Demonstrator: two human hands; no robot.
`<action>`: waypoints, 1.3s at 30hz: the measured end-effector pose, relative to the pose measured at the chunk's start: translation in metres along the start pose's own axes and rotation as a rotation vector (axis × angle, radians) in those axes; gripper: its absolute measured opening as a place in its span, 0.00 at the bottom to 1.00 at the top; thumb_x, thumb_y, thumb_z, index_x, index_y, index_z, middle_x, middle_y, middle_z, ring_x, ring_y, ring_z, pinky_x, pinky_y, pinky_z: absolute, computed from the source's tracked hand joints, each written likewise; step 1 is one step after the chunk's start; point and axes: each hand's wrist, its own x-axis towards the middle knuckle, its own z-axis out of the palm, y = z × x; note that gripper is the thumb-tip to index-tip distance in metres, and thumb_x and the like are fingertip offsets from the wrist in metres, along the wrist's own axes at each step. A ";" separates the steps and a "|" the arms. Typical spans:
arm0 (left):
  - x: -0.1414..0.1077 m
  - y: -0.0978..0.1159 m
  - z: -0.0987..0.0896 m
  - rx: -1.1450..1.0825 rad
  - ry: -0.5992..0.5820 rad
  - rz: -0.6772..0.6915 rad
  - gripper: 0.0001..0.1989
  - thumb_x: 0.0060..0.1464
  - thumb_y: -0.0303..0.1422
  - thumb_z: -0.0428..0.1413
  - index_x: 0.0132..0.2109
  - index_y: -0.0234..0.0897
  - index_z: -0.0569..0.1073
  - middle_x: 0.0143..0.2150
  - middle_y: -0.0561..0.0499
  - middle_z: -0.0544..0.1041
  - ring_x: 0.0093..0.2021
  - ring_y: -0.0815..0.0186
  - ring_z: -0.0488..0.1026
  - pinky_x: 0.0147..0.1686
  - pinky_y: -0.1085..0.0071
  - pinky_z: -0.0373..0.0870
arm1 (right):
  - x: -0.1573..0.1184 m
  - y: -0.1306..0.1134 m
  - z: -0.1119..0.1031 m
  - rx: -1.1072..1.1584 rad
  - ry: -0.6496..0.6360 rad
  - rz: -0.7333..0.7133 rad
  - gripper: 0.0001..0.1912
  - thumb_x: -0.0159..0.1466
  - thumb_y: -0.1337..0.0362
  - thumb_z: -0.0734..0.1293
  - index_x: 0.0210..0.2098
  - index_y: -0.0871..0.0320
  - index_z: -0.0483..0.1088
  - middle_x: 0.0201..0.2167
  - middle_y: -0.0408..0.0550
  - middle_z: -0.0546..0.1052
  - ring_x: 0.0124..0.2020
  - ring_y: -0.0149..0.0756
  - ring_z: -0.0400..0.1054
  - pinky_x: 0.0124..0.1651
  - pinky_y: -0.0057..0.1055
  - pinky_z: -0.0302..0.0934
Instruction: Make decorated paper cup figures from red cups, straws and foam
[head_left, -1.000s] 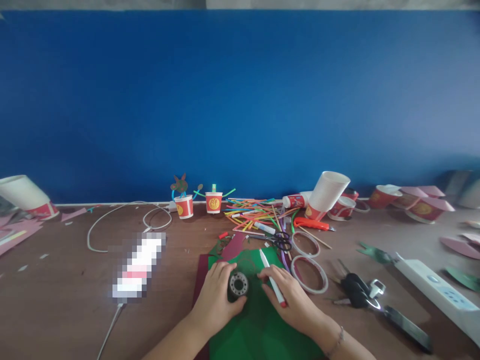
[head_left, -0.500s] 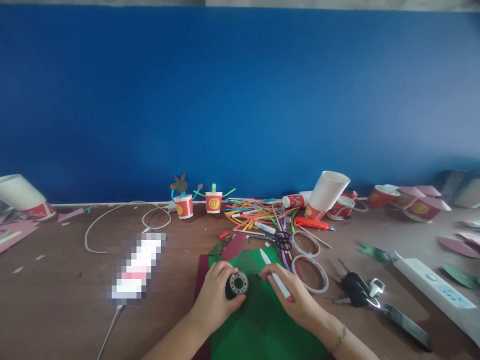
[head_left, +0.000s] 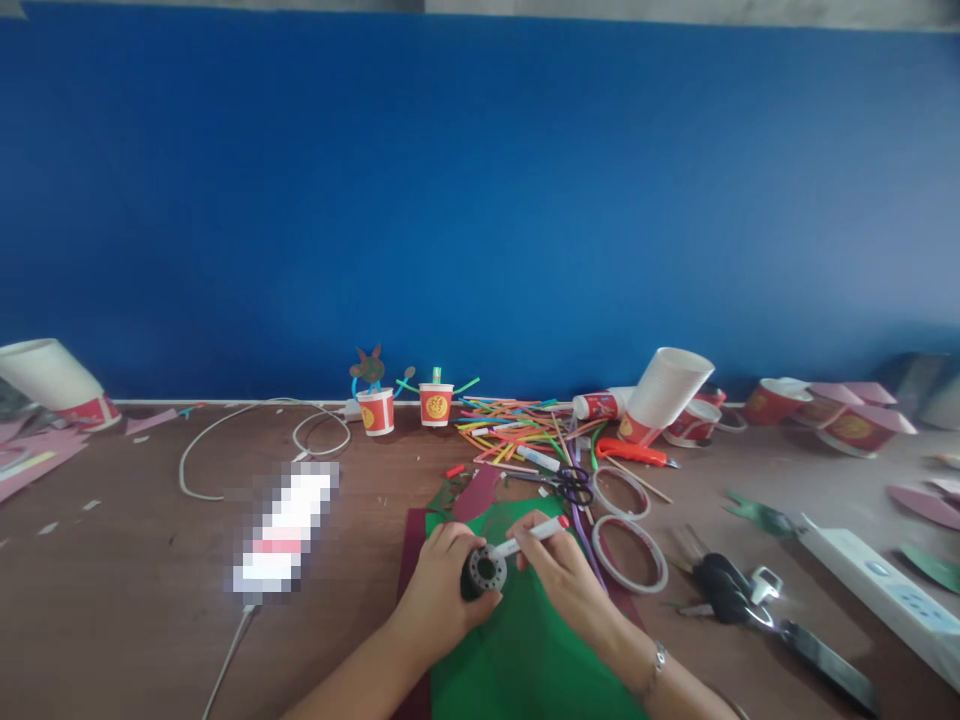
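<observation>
My left hand (head_left: 442, 590) is closed around a dark, round, hollow piece with small holes around its grey rim (head_left: 478, 585). The piece is tilted above a green sheet of paper (head_left: 536, 650). Between the fingers of my right hand (head_left: 562, 575) is a white marker pen (head_left: 534, 538) with a red end pointing up and right. Its other end is at the upper edge of the round piece; whether they touch I cannot tell. Under the green paper lies a maroon sheet (head_left: 415, 540).
Behind the paper lie scissors (head_left: 574, 487), colourful straws (head_left: 502, 425) and an orange utility knife (head_left: 630, 452). Two tape rolls (head_left: 632, 575), keys (head_left: 720, 585) and a power strip (head_left: 877, 570) are to the right. Decorated paper cups (head_left: 376, 412) stand by the wall; a phone (head_left: 289, 525) lies left.
My right hand has turned the marker and brought it leftward to the round piece. My left hand has tilted that piece. The whole view has shifted slightly.
</observation>
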 end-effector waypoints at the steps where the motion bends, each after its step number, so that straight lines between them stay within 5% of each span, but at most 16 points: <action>1: 0.000 0.000 0.000 0.001 -0.002 -0.005 0.20 0.41 0.30 0.61 0.44 0.39 0.68 0.43 0.47 0.70 0.46 0.57 0.67 0.47 0.61 0.64 | 0.000 0.002 0.002 -0.012 -0.011 -0.008 0.18 0.65 0.53 0.57 0.24 0.57 0.62 0.21 0.40 0.64 0.25 0.30 0.58 0.30 0.27 0.54; 13: 0.001 0.001 -0.001 0.016 0.011 0.004 0.19 0.42 0.33 0.61 0.43 0.39 0.69 0.43 0.48 0.71 0.45 0.59 0.67 0.46 0.63 0.64 | -0.006 -0.003 0.009 -0.114 -0.068 -0.086 0.13 0.65 0.59 0.57 0.27 0.57 0.63 0.26 0.43 0.67 0.29 0.33 0.60 0.33 0.28 0.54; 24: 0.001 0.003 -0.002 -0.017 0.004 -0.002 0.20 0.40 0.29 0.63 0.44 0.38 0.69 0.44 0.48 0.71 0.47 0.58 0.66 0.49 0.61 0.63 | 0.002 0.010 -0.002 0.876 0.063 0.268 0.11 0.58 0.55 0.64 0.27 0.56 0.65 0.20 0.40 0.63 0.28 0.35 0.63 0.38 0.32 0.59; 39: 0.001 -0.002 0.002 0.020 0.013 0.032 0.21 0.39 0.29 0.63 0.44 0.38 0.68 0.43 0.48 0.71 0.46 0.57 0.66 0.48 0.60 0.63 | 0.006 0.009 -0.001 0.887 -0.023 0.348 0.11 0.57 0.55 0.66 0.28 0.57 0.70 0.21 0.41 0.66 0.30 0.35 0.63 0.40 0.31 0.56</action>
